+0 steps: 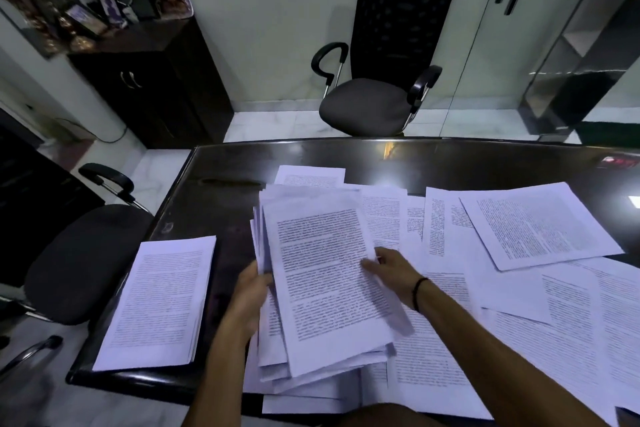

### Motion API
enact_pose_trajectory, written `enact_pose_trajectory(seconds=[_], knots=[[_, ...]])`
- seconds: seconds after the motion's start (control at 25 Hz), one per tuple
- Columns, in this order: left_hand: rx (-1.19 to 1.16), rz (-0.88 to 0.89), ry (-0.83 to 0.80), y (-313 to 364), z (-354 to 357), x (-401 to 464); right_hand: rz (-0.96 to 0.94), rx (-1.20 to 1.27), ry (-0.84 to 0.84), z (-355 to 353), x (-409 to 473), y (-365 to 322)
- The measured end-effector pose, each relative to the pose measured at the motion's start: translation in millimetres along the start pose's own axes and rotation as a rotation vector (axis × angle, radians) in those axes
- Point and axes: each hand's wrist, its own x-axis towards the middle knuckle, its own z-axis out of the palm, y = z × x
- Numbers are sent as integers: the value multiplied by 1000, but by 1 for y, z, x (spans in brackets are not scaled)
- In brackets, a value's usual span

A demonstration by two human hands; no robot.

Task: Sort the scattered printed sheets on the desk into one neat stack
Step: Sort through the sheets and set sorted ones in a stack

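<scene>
A thick, uneven bundle of printed sheets [322, 274] is lifted above the dark desk [221, 204]. My left hand [251, 295] grips the bundle's left edge, fingers curled under it. My right hand [391, 269] holds the right edge, thumb lying on the top page. A squared stack of sheets [162, 302] lies at the desk's left end. Loose printed sheets [540, 222] are spread over the right half of the desk, overlapping one another.
A black office chair [381, 80] stands beyond the desk's far edge. Another chair [83, 253] sits at the left side. A dark cabinet [152, 80] with framed pictures stands at the back left. A glass door [519, 10] is at the back right.
</scene>
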Motion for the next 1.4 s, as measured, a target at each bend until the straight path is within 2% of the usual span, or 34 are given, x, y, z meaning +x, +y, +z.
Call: enact_pose_trajectory(seconds=[0.2,0.32,0.4,0.44,0.56,0.64,0.76,0.96,1.12,1.2,1.32,1.4], knots=[[-238,-137,-46,-17,-3,7,-29,-69,30,43,25,9],[-152,-57,98,-34,-22,13,-16,-171,-35,64,49,15],[-96,-68,210,-42,-41,20,-2,-240,-49,80,65,3],[-90,-81,245,-45,-51,25,-7,-267,4,86,75,-1],[-75,-80,351,-46,-88,40,-2,-464,312,99,117,-7],[-41,-67,406,-44,-110,52,98,-605,425,105,142,-14],[-44,-60,435,-40,-129,68,203,-614,457,107,171,-18],[-54,-35,403,-32,-133,94,270,-438,467,102,186,-15],[14,-28,364,-24,-119,93,167,-523,382,78,172,-21],[91,5,353,-7,-110,84,87,-531,413,59,159,-40],[444,237,324,36,-94,68,-71,-563,507,25,141,-87],[638,447,267,71,-75,61,-234,-759,467,10,135,-121]])
